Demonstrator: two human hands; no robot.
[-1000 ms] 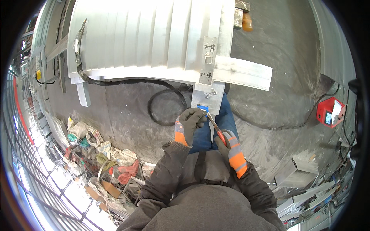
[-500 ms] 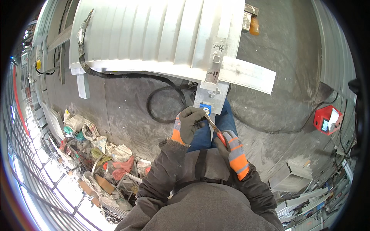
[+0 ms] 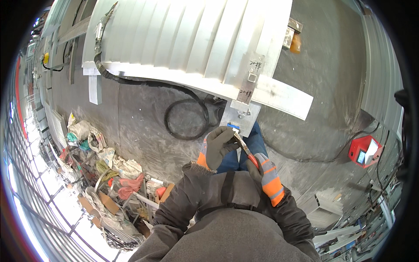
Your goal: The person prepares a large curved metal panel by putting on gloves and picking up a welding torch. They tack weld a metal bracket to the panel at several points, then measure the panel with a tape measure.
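In my right hand [image 3: 266, 174], gloved in grey and orange, is a slender metal tool with a red handle [image 3: 252, 159]; its exact kind is not clear. Its pale metal end points up and left toward my left hand [image 3: 217, 146]. The fingers of that dark-gloved hand are curled and pinched at the tool's tip; whatever small thing they hold is hidden. Just beyond the fingertips a small blue object [image 3: 233, 126], partly covered, lies on a metal plate [image 3: 230, 112]. Some small metal pieces [image 3: 244, 114] rest on the same plate.
A large ribbed metal panel [image 3: 174, 39] spans the far side, with a flat bar [image 3: 288, 98] jutting right. A black cable [image 3: 168, 117] coils on the floor. Scrap and sacks [image 3: 118, 174] pile up at left; a red machine [image 3: 364, 150] stands at right.
The view has shifted slightly, so the panel and plate appear lower and further right. Both hands keep nearly the same pose, and the red-handled tool stays in my right hand.
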